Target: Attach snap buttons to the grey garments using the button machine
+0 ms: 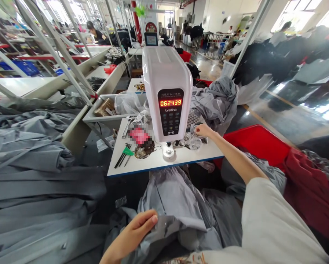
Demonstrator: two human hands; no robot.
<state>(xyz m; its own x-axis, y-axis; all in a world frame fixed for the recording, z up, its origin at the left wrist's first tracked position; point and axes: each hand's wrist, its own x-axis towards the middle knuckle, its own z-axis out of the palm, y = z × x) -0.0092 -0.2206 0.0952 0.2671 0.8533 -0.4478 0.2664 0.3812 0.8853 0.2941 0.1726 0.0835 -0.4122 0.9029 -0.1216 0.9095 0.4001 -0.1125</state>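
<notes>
My left hand (142, 225) is closed on a fold of the grey garment (178, 198), which drapes over my lap below the table edge. My right hand (205, 131) reaches over the right side of the white worktable (142, 167), fingers pinched together among small parts. What sits between those fingertips is too small to make out. Close to it are a clear round dish (195, 143) and a tray of small round pieces (193, 119). Between my hands stands a white snap-button machine (168, 73), its red digits lit, above a round metal die (168, 152).
Black-handled tools (121, 159) and a pink packet (139, 135) lie on the table's left. Behind them is a white bin (97, 116). Grey garments (35, 176) are heaped at far left. A red bin (249, 137) and a dark red cloth (310, 190) are at right.
</notes>
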